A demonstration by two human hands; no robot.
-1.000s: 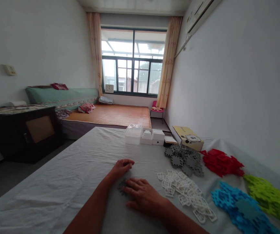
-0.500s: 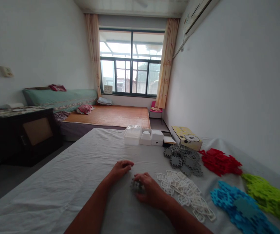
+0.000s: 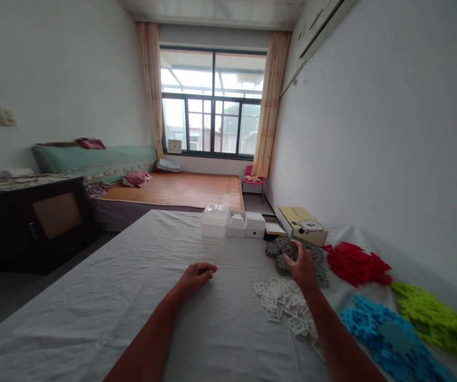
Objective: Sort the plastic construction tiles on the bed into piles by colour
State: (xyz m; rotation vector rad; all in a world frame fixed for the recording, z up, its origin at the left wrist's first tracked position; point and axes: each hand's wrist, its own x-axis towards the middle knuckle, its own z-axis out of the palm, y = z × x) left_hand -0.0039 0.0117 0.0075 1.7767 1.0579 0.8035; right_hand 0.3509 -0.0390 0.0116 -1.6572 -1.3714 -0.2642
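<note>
My left hand (image 3: pixel 196 277) rests on the sheet-covered table with its fingers curled in. What they hold, if anything, is hidden. My right hand (image 3: pixel 303 264) is stretched forward over the pile of grey notched plastic pieces (image 3: pixel 279 263). Its thumb and fingers curve around a grey plastic piece that blends into the pile behind it. Loose white plastic frames (image 3: pixel 275 300) lie nearer to me, partly covered by my right forearm.
Red pieces (image 3: pixel 358 263), blue pieces (image 3: pixel 391 331) and lime-green pieces (image 3: pixel 431 313) lie in heaps on the right. A clear plastic box (image 3: pixel 215 221), white boxes (image 3: pixel 255 225), a dark open box (image 3: pixel 274 229) and a yellow carton (image 3: pixel 302 223) stand along the back.
My right hand has moved forward and right, from the middle of the table to the grey pile. The grey piece it held there is gone from that spot. My left hand has stayed put.
</note>
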